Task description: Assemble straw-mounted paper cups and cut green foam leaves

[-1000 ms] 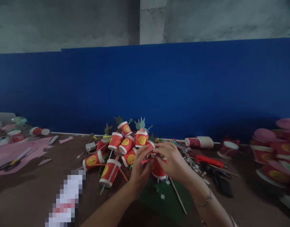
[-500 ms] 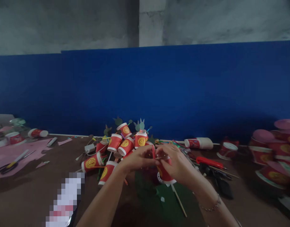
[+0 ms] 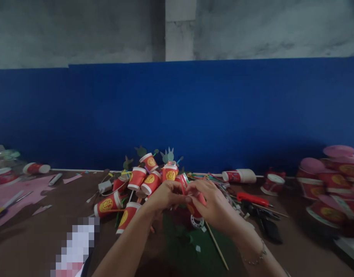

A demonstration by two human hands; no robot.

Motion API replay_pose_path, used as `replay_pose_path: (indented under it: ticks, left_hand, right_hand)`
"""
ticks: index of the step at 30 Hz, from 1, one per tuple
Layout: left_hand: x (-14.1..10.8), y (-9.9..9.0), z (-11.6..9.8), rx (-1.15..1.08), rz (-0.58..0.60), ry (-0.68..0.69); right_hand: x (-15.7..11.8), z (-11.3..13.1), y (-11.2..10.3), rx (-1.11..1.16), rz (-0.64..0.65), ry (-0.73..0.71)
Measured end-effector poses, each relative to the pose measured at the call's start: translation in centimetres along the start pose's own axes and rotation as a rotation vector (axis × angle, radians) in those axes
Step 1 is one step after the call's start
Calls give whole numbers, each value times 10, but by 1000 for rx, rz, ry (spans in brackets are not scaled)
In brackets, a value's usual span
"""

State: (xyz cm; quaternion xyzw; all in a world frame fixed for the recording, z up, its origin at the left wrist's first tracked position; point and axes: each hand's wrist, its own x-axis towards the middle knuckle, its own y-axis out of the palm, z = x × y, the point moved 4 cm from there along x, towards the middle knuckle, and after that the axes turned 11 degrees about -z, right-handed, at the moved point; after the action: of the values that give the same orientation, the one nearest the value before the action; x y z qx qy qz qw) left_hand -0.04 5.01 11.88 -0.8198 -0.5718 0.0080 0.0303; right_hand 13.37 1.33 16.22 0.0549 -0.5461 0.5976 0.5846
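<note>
Both my hands meet above the table over a red paper cup (image 3: 192,210) with a yellow emblem, which is tilted and partly covered. My right hand (image 3: 209,198), a beaded bracelet at its wrist, curls its fingers round the cup from the right. From the left, my left hand (image 3: 167,197) pinches at a narrow red strip (image 3: 183,185) that sticks up between the hands. Its lower end is hidden by my fingers. A white ring with holes (image 3: 197,222) shows just below the cup.
A heap of red cups (image 3: 152,182) with sticks and rabbit-shaped cutouts stands behind my left hand. A thin wooden stick (image 3: 217,245) lies on the green patch. Right are a red-handled tool (image 3: 254,199) and stacked cups (image 3: 335,180); left, pink paper (image 3: 24,192) and a blurred-out device (image 3: 77,246).
The view has turned slightly right and up, so the table things sit further left. My hands stay together, and more of the red strip shows between them.
</note>
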Motion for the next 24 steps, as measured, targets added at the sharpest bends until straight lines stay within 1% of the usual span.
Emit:
replay_pose_path:
  ticks: [5, 10, 12, 13, 15, 16, 17, 19, 21, 22, 23, 24]
  left_hand:
    - [2, -4, 4, 65, 15, 12]
    - [4, -8, 9, 22, -62, -22]
    - [5, -10, 10, 40, -60, -27]
    - [6, -12, 10, 52, -67, -24]
    - [7, -17, 10, 76, -91, -6]
    - [7, -20, 9, 80, -102, 12]
    - [7, -23, 8, 75, -108, 33]
    - [6, -27, 5, 50, -101, 81]
    - [4, -29, 2, 8, -88, 105]
    - [3, -29, 1, -18, -83, 105]
    - [1, -29, 0, -43, -75, 102]
    - [0, -29, 0, -68, -67, 97]
  right_hand:
    - [-1, -4, 0, 6, 5, 26]
    - [1, -5, 1, 72, 26, 79]
    - [3, -7, -2, 118, -13, 123]
    - [3, -11, -5, 131, -58, 160]
    - [3, -23, -11, 125, -146, 271]
    - [2, -31, -12, 112, -159, 345]
    - [0, -40, -11, 94, -128, 418]
    - [-7, -57, -4, 95, 45, 559]
    - [-12, -68, 6, 126, 204, 636]
    - [-13, -72, 10, 151, 225, 651]
    - [-12, -74, 13, 181, 206, 667]
    - [-11, -75, 14, 218, 153, 689]
